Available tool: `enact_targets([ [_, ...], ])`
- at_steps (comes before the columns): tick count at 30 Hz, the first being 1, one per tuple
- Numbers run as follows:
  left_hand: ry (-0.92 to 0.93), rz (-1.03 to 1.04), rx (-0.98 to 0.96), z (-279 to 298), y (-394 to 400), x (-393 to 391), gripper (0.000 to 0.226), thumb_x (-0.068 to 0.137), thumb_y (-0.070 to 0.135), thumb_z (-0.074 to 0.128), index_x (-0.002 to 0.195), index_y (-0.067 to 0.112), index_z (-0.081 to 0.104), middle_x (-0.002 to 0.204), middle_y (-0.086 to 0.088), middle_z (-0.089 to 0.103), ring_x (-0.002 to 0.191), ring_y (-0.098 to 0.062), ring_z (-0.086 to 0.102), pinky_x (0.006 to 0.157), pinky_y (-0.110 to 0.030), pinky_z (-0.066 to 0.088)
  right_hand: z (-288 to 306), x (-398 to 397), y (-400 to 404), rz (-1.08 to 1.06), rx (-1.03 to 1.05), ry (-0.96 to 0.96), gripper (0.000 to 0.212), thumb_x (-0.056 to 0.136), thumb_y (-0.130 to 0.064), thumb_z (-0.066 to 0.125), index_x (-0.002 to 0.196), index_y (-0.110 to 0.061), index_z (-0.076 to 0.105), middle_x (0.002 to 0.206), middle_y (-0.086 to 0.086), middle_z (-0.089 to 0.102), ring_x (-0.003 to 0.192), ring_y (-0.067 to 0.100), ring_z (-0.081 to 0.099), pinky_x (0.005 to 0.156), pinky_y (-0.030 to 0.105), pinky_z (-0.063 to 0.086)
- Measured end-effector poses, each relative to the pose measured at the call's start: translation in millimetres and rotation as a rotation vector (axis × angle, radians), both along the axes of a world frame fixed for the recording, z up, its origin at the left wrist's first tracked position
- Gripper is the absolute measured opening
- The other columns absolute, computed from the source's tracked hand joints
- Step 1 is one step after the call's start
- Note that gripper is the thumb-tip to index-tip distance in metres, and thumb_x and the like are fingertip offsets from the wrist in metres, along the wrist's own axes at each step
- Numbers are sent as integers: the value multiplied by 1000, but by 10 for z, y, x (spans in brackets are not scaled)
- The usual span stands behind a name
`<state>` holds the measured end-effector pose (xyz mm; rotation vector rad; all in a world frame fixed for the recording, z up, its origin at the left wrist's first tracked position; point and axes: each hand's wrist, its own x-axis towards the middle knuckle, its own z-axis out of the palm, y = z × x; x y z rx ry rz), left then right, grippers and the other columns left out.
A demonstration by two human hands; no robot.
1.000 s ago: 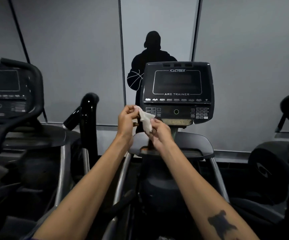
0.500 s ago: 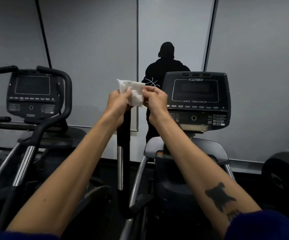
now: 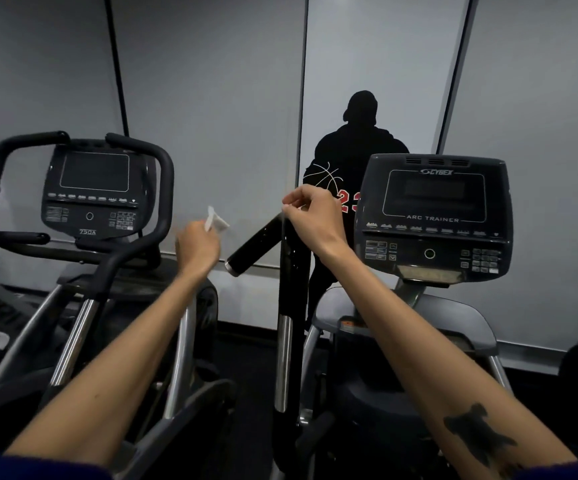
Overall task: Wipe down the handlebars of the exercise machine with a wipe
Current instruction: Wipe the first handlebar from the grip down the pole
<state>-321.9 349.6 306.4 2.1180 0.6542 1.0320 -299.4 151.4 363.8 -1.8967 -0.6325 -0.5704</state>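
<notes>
the left hand [image 3: 197,245] is gripping a white wipe [image 3: 215,221], its fingers curled round it so that a crumpled end is sticking up above the knuckles. the wipe is sitting just to the left of the black handlebar [image 3: 258,242] and apart from it. the right hand [image 3: 315,216] is hovering over the handlebar's upper end, fingers bent and pinching together; whether they are holding anything i cannot tell. the arc trainer console [image 3: 434,216] is standing at the right.

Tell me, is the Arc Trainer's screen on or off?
Off. The console screen is dark and blank, with only printed labels visible around it.
</notes>
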Motion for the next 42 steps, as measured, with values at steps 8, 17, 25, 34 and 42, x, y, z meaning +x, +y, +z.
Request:
enact_targets([
  [8,-25,-326,350,-1019,-283,184,58,106,14,39,159,7,18,166,-8,17,154,-21,14,126,-43,16,-118,21,44,-52,-50,-142,8,89,-20,69,92,-20,76,93,-2,70,96,18,63,85,41,55],
  [17,-159,-211,526,-973,-158,325,58,101,28,58,153,10,38,145,-9,54,114,-28,53,95,-41,47,-109,29,24,-61,-67,-154,8,90,-22,68,91,-22,76,91,-6,71,99,19,63,89,44,54],
  [25,-263,-82,720,-845,-72,404,29,83,0,71,111,0,71,80,-18,68,64,-36,58,50,-39,44,-160,-14,21,-95,-131,-161,8,90,-19,68,94,-20,75,105,-1,66,107,19,53,88,27,35],
  [34,-320,-295,428,-958,56,267,39,87,-8,64,123,5,70,104,-12,75,92,-25,70,78,-34,55,-99,-7,86,-149,-221,-197,14,89,-15,66,96,-21,76,99,-5,60,104,15,47,84,27,36],
  [42,-256,-319,400,-788,106,202,27,94,18,68,120,15,73,68,-10,64,58,-21,59,56,-29,38,-103,10,90,-171,-240,-220,13,89,-17,66,97,-20,76,94,-8,55,101,15,47,75,23,33],
])
